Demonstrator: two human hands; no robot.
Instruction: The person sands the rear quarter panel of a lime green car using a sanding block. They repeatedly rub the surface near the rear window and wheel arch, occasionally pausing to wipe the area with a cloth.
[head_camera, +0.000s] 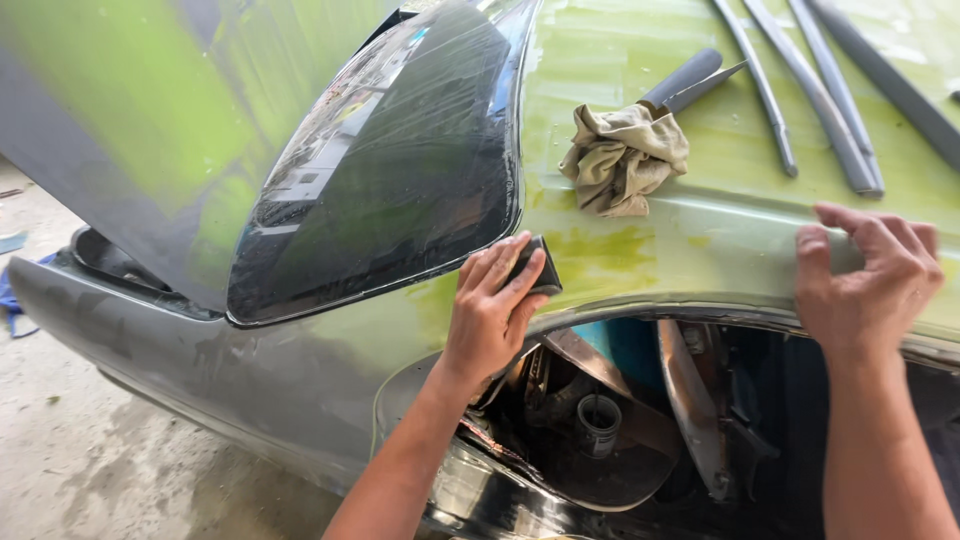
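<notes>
My left hand (490, 305) grips a small dark sanding block (537, 262) and presses it against the car's green fender (640, 255), just right of the dark headlight (390, 170) and above the wheel arch. Yellow-green filler smears show on the panel beside the block. My right hand (868, 275) rests flat on the fender's edge above the wheel arch, fingers spread, holding nothing.
A crumpled beige rag (622, 158) lies on top of the fender with a grey-handled scraper (688, 82) next to it. Several grey trim strips (835, 95) lie at the top right. The open wheel well (640, 420) shows bare metal parts. Grey bumper (180, 340) and concrete floor (90, 460) lie left.
</notes>
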